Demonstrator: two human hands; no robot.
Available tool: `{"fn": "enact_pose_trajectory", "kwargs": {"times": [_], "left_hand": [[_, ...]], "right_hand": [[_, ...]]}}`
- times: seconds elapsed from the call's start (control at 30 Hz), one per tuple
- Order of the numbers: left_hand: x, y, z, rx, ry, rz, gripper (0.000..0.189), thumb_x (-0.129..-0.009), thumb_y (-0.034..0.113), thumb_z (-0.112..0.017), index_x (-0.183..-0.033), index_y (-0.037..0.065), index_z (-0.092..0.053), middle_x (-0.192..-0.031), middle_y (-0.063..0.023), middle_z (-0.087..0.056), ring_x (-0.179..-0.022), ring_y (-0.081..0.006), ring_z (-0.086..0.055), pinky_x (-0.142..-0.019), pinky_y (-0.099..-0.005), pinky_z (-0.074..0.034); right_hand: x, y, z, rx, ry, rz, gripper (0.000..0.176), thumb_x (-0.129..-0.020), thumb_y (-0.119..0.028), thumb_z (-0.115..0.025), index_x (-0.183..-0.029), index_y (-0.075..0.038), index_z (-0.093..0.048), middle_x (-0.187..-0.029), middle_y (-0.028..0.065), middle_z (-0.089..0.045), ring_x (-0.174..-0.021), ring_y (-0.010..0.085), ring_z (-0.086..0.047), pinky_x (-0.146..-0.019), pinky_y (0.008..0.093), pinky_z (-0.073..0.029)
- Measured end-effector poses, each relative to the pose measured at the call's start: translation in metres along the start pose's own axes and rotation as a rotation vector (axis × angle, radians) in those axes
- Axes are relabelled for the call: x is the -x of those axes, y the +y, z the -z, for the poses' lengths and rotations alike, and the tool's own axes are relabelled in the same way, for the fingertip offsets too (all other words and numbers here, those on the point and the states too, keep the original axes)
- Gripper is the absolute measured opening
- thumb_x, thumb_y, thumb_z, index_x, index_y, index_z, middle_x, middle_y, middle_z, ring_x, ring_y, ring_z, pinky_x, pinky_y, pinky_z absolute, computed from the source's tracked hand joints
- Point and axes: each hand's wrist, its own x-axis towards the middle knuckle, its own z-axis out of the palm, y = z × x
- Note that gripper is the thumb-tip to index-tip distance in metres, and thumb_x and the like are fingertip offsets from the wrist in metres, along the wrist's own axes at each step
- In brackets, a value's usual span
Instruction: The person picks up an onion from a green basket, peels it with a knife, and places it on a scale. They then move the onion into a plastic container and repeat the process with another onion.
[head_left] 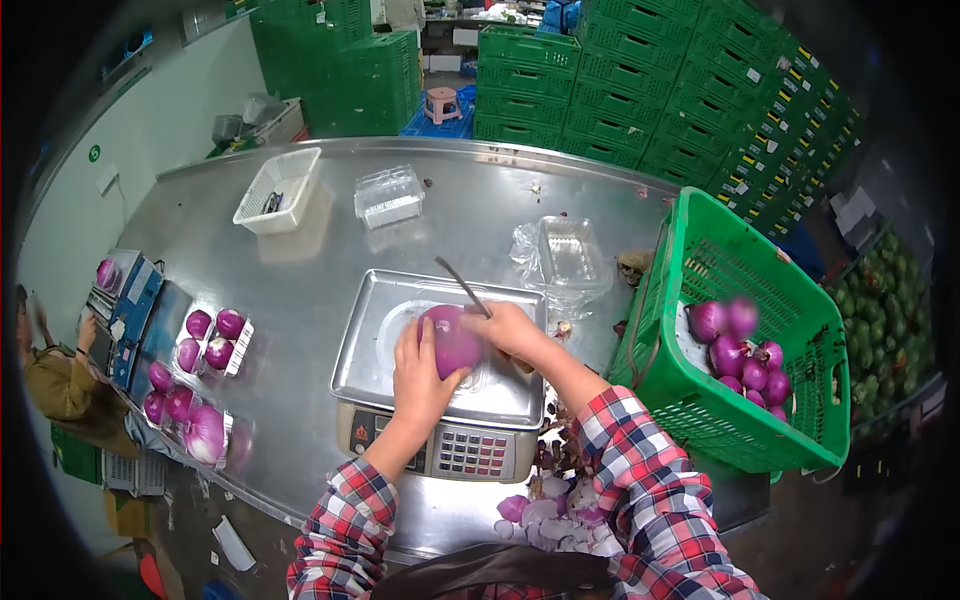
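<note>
At the near side of the metal table (290, 400), both hands work over the tray of a scale (360, 350). The left hand (422, 385) is curved around a large red onion (455, 345), its fingers spread along one side. The right hand (512, 330) is closed on a knife (463, 283), whose blade slants up past the onion toward the far left; its grip on the handle looks firm, though blur hides where the edge meets the skin. The onion is over the middle of the tray, inside its raised rim.

Below the tray, the keypad (473, 455) faces the person. Loose peelings (565, 515) crowd the near edge just right of it, beside the right sleeve (650, 460). To the right, a green crate (700, 410) tilts close to the elbow, with more onions (750, 370) inside, so there is little side room there.

Leftward there is more space: a stretch of metal lies between the scale and two packs of onions, the upper pack (218, 342) and the lower pack (200, 425), the latter near the table's left edge. Beyond the tray, clear containers (574, 253) stand to the right, a clear box (389, 197) sits farther left, and a white basket (306, 182) is near the far rim. Past the left edge is another person (75, 385).
</note>
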Motion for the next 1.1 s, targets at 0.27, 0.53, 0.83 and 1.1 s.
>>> {"fn": "enact_pose_trajectory", "kwargs": {"times": [0.27,0.53,0.83,1.1], "left_hand": [[0.020,-0.026,0.027,0.173,0.077,0.361,0.059,-0.080,0.016,-0.059,-0.129,-0.006,-0.032,-0.100,-0.0219,-0.055,-0.094,-0.0328,-0.056,-0.078,-0.0399,-0.045],[0.033,-0.052,0.001,0.712,0.014,0.512,0.037,-0.086,0.011,-0.049,-0.122,0.006,-0.049,-0.058,-0.0066,-0.055,-0.049,-0.0105,-0.052,-0.047,-0.0268,-0.043],[0.140,-0.095,0.130,0.794,0.391,0.795,0.028,-0.088,0.013,-0.053,-0.116,0.009,-0.059,-0.065,0.0056,-0.052,-0.053,-0.0016,-0.044,-0.046,-0.0172,-0.038],[0.218,-0.195,0.157,0.341,0.492,0.998,0.027,-0.086,0.015,-0.055,-0.111,0.005,-0.060,-0.066,-0.0030,-0.055,-0.053,-0.0107,-0.050,-0.051,-0.0264,-0.044]], "right_hand": [[-0.046,0.020,0.011,0.368,0.448,0.371,0.028,-0.081,-0.021,-0.056,-0.096,0.002,-0.059,-0.103,0.0230,-0.059,-0.095,0.0373,-0.056,-0.081,0.0414,-0.044],[-0.042,0.028,0.011,0.222,0.299,0.059,0.026,-0.074,-0.018,-0.053,-0.085,0.005,-0.057,-0.071,0.0183,-0.059,-0.065,0.0253,-0.057,-0.062,0.0387,-0.045],[0.035,-0.065,-0.115,0.051,-0.119,0.226,0.015,-0.082,-0.011,-0.056,-0.084,0.003,-0.051,-0.065,0.0117,-0.060,-0.052,0.0154,-0.058,-0.046,0.0281,-0.044],[-0.010,-0.029,-0.292,-0.028,-0.288,0.098,0.018,-0.082,-0.012,-0.053,-0.093,0.003,-0.048,-0.064,0.0113,-0.063,-0.037,0.0142,-0.048,-0.034,0.0287,-0.037]]}}
